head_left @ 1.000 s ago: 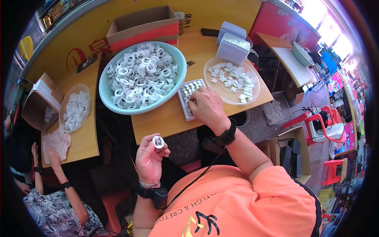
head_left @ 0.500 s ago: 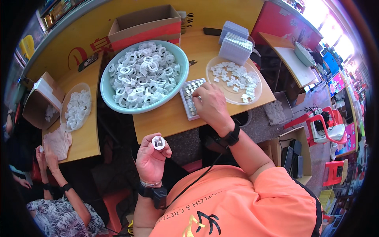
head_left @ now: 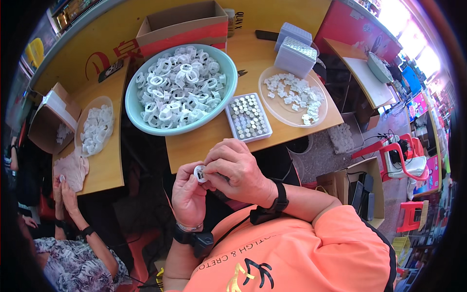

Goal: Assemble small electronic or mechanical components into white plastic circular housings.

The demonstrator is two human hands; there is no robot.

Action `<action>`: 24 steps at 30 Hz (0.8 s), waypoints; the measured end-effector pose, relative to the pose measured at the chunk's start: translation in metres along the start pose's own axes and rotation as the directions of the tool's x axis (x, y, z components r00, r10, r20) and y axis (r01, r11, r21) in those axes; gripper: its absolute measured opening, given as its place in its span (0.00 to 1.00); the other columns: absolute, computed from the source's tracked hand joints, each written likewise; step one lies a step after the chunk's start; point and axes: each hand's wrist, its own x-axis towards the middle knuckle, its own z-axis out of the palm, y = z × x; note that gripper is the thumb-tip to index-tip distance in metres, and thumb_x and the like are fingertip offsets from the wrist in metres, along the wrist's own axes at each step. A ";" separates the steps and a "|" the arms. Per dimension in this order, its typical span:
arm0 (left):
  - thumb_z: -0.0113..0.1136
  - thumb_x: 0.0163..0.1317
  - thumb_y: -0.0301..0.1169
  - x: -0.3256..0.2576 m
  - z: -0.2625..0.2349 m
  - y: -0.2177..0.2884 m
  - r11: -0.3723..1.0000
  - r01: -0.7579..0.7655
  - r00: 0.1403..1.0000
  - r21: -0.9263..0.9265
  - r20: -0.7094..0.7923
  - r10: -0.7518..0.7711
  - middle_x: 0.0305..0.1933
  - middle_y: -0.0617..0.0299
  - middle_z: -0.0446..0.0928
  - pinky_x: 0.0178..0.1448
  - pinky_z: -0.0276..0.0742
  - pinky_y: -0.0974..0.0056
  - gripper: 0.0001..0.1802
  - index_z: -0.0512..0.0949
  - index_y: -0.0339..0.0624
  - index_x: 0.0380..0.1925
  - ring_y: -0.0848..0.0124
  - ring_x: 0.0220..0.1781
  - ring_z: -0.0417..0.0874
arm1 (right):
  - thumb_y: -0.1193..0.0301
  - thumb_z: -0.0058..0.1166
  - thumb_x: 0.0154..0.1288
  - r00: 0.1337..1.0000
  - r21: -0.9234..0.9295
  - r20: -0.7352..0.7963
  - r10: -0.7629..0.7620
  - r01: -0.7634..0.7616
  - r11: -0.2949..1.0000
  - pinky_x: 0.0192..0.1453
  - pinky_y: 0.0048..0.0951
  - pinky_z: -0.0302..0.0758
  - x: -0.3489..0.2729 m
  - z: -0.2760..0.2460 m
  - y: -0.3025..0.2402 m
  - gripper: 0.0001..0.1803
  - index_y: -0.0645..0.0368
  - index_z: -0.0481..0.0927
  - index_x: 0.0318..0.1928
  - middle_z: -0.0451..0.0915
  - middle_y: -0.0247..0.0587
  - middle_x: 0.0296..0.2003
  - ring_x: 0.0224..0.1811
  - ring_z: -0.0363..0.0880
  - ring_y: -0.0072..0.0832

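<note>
Taking the big bowl (head_left: 130, 104) of plastic rings as the anchor: the tray of small round cells (head_left: 248, 117) sits just right of it, and the shallow dish of small bits (head_left: 311, 119) is further right again. Behind that dish are two stacked lidded boxes (head_left: 295, 51). Straight behind the bowl is an open cardboard box (head_left: 182, 24). Left of the bowl, on the next table, there's a smaller dish (head_left: 96, 125) of rings, with another carton (head_left: 48, 117) left of that. Both hands (head_left: 219, 180) meet in front of the bowl, off the table edge.
</note>
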 end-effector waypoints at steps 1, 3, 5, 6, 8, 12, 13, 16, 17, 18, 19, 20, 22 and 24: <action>0.49 0.70 0.30 0.000 -0.001 -0.001 1.000 -0.002 1.000 0.022 0.000 0.002 0.39 0.55 0.78 0.44 0.78 0.65 0.14 0.71 0.33 0.51 0.69 0.36 0.80 | 0.76 0.65 0.46 1.000 0.000 0.001 0.000 0.000 1.000 0.47 0.35 0.71 0.000 0.000 0.000 0.08 0.55 0.80 0.29 0.78 0.32 0.33 0.40 0.77 0.35; 0.49 0.70 0.30 0.000 -0.003 -0.001 0.999 -0.003 1.000 0.044 -0.001 0.003 0.39 0.56 0.78 0.43 0.78 0.65 0.14 0.71 0.33 0.51 0.70 0.36 0.80 | 0.76 0.65 0.46 1.000 0.000 0.021 0.000 0.000 1.000 0.46 0.35 0.72 -0.001 0.000 0.001 0.08 0.55 0.80 0.30 0.78 0.33 0.33 0.40 0.77 0.35; 0.48 0.71 0.30 0.000 -0.006 -0.002 0.993 -0.007 0.999 0.118 0.047 0.001 0.42 0.56 0.78 0.44 0.77 0.66 0.14 0.70 0.33 0.52 0.71 0.39 0.80 | 0.77 0.65 0.47 0.999 0.025 0.043 0.017 -0.018 1.000 0.45 0.34 0.72 -0.003 0.001 0.003 0.08 0.56 0.80 0.30 0.78 0.33 0.33 0.41 0.77 0.35; 0.48 0.71 0.30 0.000 -0.006 -0.003 0.993 -0.006 0.999 0.118 0.047 0.001 0.42 0.56 0.78 0.44 0.77 0.66 0.14 0.70 0.33 0.52 0.71 0.39 0.80 | 0.77 0.65 0.47 0.997 0.047 0.063 0.033 -0.036 0.998 0.44 0.34 0.73 -0.003 0.001 0.003 0.08 0.56 0.80 0.30 0.78 0.34 0.33 0.41 0.77 0.36; 0.48 0.71 0.30 0.000 -0.006 -0.005 0.990 -0.004 1.000 0.142 0.030 0.000 0.40 0.57 0.78 0.43 0.77 0.66 0.14 0.71 0.33 0.51 0.71 0.37 0.80 | 0.78 0.64 0.49 0.993 0.110 0.070 0.095 -0.102 0.989 0.42 0.32 0.74 -0.004 0.001 0.003 0.07 0.58 0.80 0.30 0.78 0.35 0.34 0.40 0.77 0.33; 0.48 0.70 0.31 -0.001 -0.005 -0.008 0.981 -0.005 1.000 0.191 0.010 0.003 0.38 0.57 0.78 0.42 0.77 0.66 0.14 0.72 0.33 0.51 0.71 0.35 0.80 | 0.80 0.62 0.56 0.870 0.517 0.257 0.421 -0.492 0.700 0.33 0.26 0.76 -0.012 0.003 0.006 0.04 0.62 0.78 0.30 0.78 0.37 0.32 0.31 0.79 0.25; 0.49 0.70 0.31 -0.001 -0.005 -0.008 0.980 -0.001 1.000 0.198 0.010 -0.001 0.38 0.57 0.78 0.42 0.77 0.66 0.15 0.72 0.33 0.51 0.71 0.35 0.79 | 0.80 0.62 0.56 0.869 0.518 0.255 0.423 -0.492 0.700 0.33 0.26 0.76 -0.013 0.002 0.007 0.04 0.62 0.78 0.30 0.78 0.37 0.32 0.31 0.79 0.25; 0.49 0.70 0.32 -0.001 -0.003 -0.010 0.979 0.004 1.000 0.202 0.009 -0.006 0.38 0.57 0.78 0.42 0.77 0.66 0.15 0.72 0.33 0.51 0.70 0.34 0.79 | 0.80 0.60 0.62 0.748 0.662 0.429 0.506 -0.641 0.388 0.34 0.21 0.78 -0.012 -0.002 0.007 0.05 0.65 0.76 0.35 0.80 0.37 0.30 0.29 0.79 0.18; 0.49 0.70 0.32 -0.001 -0.002 -0.010 0.980 0.003 1.000 0.198 0.008 -0.004 0.38 0.57 0.78 0.42 0.77 0.66 0.16 0.72 0.32 0.51 0.70 0.34 0.79 | 0.80 0.60 0.62 0.747 0.663 0.442 0.496 -0.645 0.380 0.34 0.22 0.78 -0.012 -0.002 0.009 0.05 0.66 0.75 0.35 0.81 0.38 0.29 0.29 0.79 0.19; 0.49 0.70 0.32 0.000 -0.003 -0.010 0.980 0.005 1.000 0.199 0.010 -0.007 0.38 0.57 0.78 0.42 0.77 0.66 0.16 0.72 0.32 0.51 0.70 0.34 0.79 | 0.80 0.60 0.62 0.746 0.663 0.456 0.486 -0.649 0.373 0.34 0.22 0.78 -0.012 -0.002 0.010 0.06 0.67 0.75 0.36 0.81 0.39 0.28 0.29 0.79 0.19; 0.49 0.70 0.32 0.001 -0.003 -0.010 0.981 0.000 1.000 0.193 0.018 -0.004 0.38 0.56 0.79 0.42 0.77 0.67 0.16 0.72 0.32 0.51 0.70 0.34 0.80 | 0.80 0.60 0.62 0.746 0.664 0.453 0.488 -0.648 0.374 0.34 0.22 0.78 -0.012 -0.003 0.011 0.06 0.67 0.75 0.36 0.81 0.39 0.28 0.29 0.79 0.19; 0.49 0.70 0.31 0.001 -0.004 -0.010 0.982 -0.004 1.000 0.188 0.027 -0.001 0.38 0.56 0.79 0.42 0.78 0.67 0.16 0.73 0.32 0.52 0.70 0.34 0.81 | 0.80 0.60 0.62 0.736 0.665 0.471 0.486 -0.658 0.353 0.34 0.22 0.78 -0.011 -0.003 0.013 0.06 0.67 0.75 0.35 0.81 0.39 0.28 0.29 0.79 0.19; 0.49 0.70 0.31 0.002 -0.002 -0.011 0.982 0.004 1.000 0.190 0.028 -0.009 0.39 0.56 0.79 0.42 0.77 0.68 0.16 0.73 0.32 0.52 0.70 0.34 0.81 | 0.80 0.61 0.61 0.725 0.664 0.489 0.485 -0.670 0.333 0.34 0.22 0.78 -0.011 -0.005 0.015 0.06 0.67 0.75 0.35 0.81 0.40 0.29 0.29 0.79 0.20; 0.49 0.70 0.32 0.001 -0.002 -0.010 0.981 0.008 1.000 0.195 0.024 -0.012 0.39 0.56 0.79 0.41 0.77 0.68 0.16 0.73 0.33 0.52 0.70 0.34 0.81 | 0.80 0.61 0.61 0.693 0.657 0.522 0.498 -0.699 0.283 0.34 0.22 0.78 -0.009 -0.006 0.014 0.06 0.66 0.76 0.35 0.81 0.40 0.29 0.29 0.80 0.20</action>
